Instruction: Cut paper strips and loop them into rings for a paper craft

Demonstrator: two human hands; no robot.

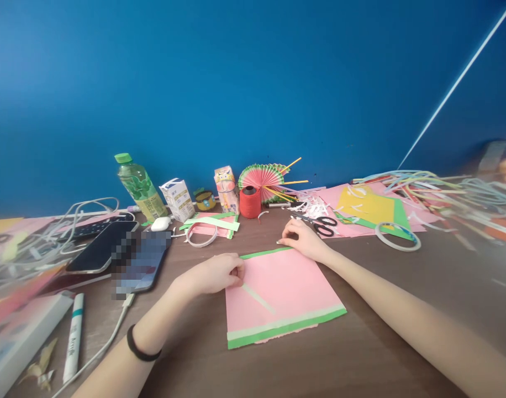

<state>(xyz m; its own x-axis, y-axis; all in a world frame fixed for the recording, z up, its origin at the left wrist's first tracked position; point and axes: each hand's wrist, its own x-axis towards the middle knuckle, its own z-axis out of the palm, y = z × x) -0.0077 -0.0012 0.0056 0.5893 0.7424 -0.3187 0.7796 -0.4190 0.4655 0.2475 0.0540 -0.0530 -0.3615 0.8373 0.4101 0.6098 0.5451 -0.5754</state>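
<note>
A pink paper sheet with green bands along its near and far edges lies flat on the brown table. My left hand is over its left side, fingers closed on the end of a narrow pale strip that slants across the pink surface. At the sheet's far right corner rests my right hand, thumb and fingers curled together. A tiny whitish bit shows at those fingertips; I cannot make out what it is. Beyond that hand lie black-handled scissors, partly hidden.
Tape rolls lie on both sides. Behind stand a green-capped bottle, small cartons, red thread and a watermelon-patterned paper fan. Phones, a marker and cables are left; coloured papers are right.
</note>
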